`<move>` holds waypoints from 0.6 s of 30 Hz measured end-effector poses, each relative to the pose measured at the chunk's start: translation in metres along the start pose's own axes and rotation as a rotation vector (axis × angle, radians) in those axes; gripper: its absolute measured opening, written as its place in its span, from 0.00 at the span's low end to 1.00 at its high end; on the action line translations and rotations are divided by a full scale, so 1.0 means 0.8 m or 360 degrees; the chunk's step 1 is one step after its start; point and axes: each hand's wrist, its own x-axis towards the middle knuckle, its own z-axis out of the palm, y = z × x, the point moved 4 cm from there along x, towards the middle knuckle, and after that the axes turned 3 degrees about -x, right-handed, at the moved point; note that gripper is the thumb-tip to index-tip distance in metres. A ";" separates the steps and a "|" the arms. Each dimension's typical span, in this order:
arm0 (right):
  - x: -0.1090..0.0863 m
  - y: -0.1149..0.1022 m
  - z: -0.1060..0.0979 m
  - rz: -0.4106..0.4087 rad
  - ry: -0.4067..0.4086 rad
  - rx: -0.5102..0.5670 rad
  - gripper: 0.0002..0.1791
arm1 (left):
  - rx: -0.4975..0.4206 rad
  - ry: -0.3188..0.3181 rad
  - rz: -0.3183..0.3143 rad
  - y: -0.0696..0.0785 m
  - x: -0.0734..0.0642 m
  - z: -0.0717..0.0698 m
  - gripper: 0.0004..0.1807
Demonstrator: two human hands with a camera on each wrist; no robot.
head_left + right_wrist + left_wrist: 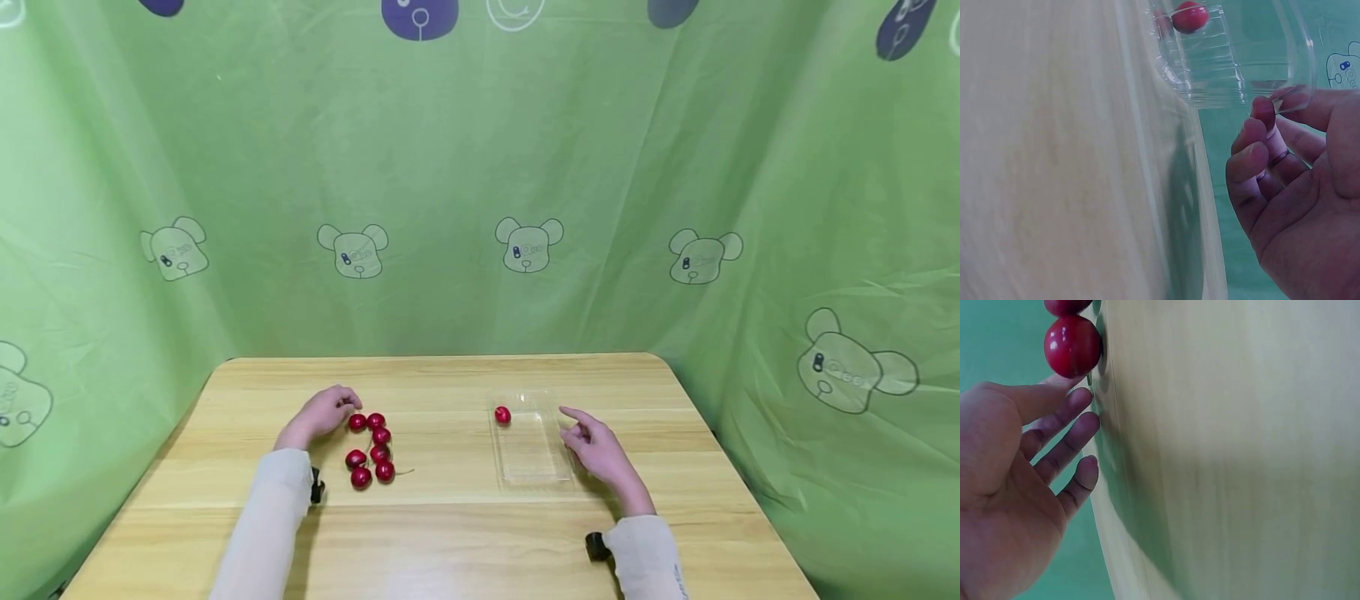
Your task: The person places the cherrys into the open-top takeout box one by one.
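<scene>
Several dark red cherries [381, 453], at least one with a stem, lie in a loose group on the table's left half. At the far end of the group, my left hand [324, 412] reaches in. Thumb and forefinger come up to the nearest cherry [1072, 347], with the other fingers loosely bent; no firm hold shows. A clear plastic box [531, 482] stands to the right with a single cherry [502, 415] in its far left corner. My right hand [597, 452] is at the box's right side, thumb and fingertips pinching its rim in the right wrist view.
The wooden table [450, 550] has rounded far corners. A green curtain [450, 167] with bear-head prints surrounds it at the back and both sides. Dark wrist cameras [597, 547] sit below the sleeves.
</scene>
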 end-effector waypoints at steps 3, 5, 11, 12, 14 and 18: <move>0.000 0.001 0.000 0.0019 0.0000 0.0006 0.27 | -0.0011 0.0003 0.0006 -0.006 -0.002 -0.002 0.07; 0.000 0.001 0.000 0.0022 -0.0003 0.0008 0.27 | -0.0011 0.0006 -0.0007 -0.010 -0.003 -0.003 0.07; 0.001 0.003 0.001 0.0033 0.0007 0.0000 0.27 | 0.0005 0.0027 -0.0026 -0.015 -0.009 -0.008 0.06; 0.001 0.003 0.001 0.0033 0.0008 -0.0002 0.27 | 0.0005 0.0033 -0.0023 -0.016 -0.010 -0.008 0.06; 0.001 0.003 0.001 0.0032 0.0006 -0.0002 0.27 | 0.0006 0.0040 -0.0008 -0.018 -0.012 -0.010 0.06; 0.001 0.003 0.001 0.0033 0.0006 0.0004 0.27 | 0.0025 0.0047 0.0003 -0.022 -0.015 -0.012 0.03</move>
